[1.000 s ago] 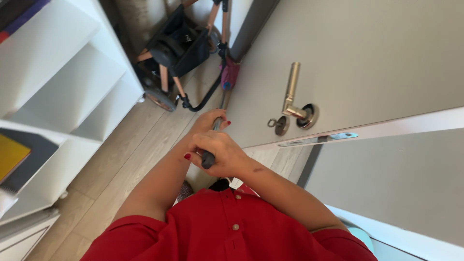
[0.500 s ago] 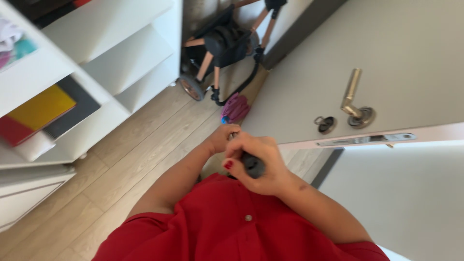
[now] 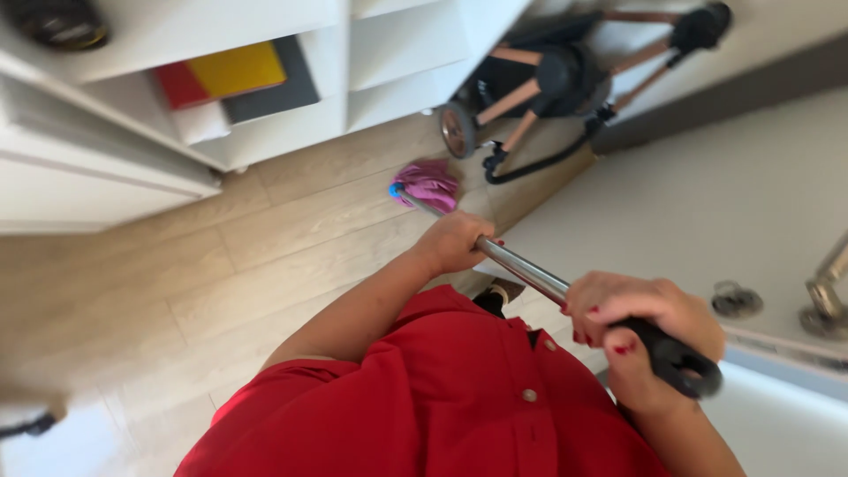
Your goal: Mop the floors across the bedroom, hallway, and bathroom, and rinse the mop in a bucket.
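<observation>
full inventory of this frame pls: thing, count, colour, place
mop: 1, silver pole with black grip, purple-pink head on the floor near the stroller
stroller: 1, black with copper frame, top centre by the wall
shelf unit: 1, white, top left
books: a few, yellow, red and dark, in a shelf compartment
door: 1, grey, right side
door handle: 1, metal, right edge, partly cut off
floor: light wood planks
red shirt: 1, bottom centre
left hand: gripping the pole lower down
right hand: gripping the black end
</observation>
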